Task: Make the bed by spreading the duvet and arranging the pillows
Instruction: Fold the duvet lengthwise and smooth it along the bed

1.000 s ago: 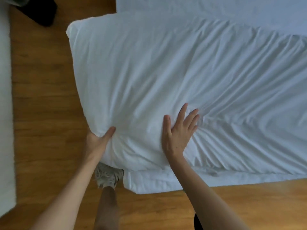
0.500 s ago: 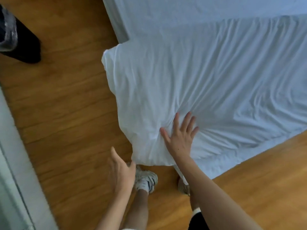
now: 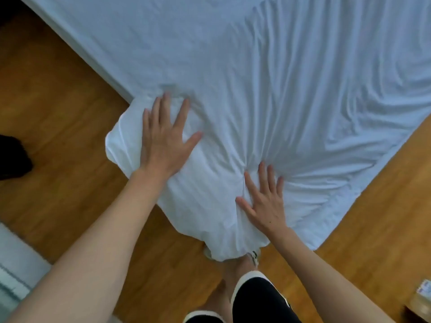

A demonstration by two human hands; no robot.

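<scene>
in the head view both hands lie flat, fingers straight and spread, palms down on the white duvet (image 3: 268,101) at the bed's near corner. the left hand (image 3: 164,138) presses the bulging corner fold that hangs out over the wooden floor (image 3: 53,108), fingers fanned wide and thumb pointing right. the right hand (image 3: 264,199) presses further right and nearer the person, with wrinkles fanning out from its fingertips. the hands are apart, neither gripping the cloth. the duvet covers the bed and droops over the corner onto a white sneaker (image 3: 254,257). half a second ago the left hand hovered off the duvet above the floor; now it has landed on the corner, while the right hand keeps pressing.
</scene>
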